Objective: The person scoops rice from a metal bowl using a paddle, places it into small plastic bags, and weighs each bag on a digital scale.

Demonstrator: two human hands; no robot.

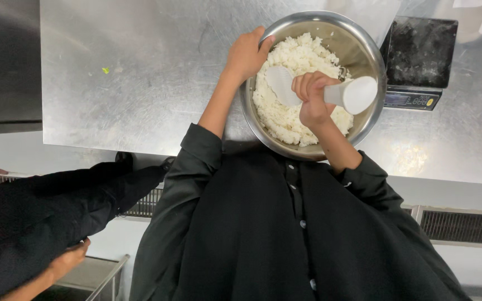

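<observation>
White rice paddle (330, 89): long axis roughly level across frame, blade pointing left into cooked rice (294, 111), thick handle end pointing right over bowl's right rim. Right hand (311, 97) clamped in fist round paddle mid-shaft, blade just left of knuckles. Left hand (246, 54) gripping left rim of steel mixing bowl (364, 50), fingers curled over edge. Bowl on steel worktable (140, 72), kitchen scale (419, 56) just beside, right. Co-worker's hand (68, 259) lower left, well apart.
</observation>
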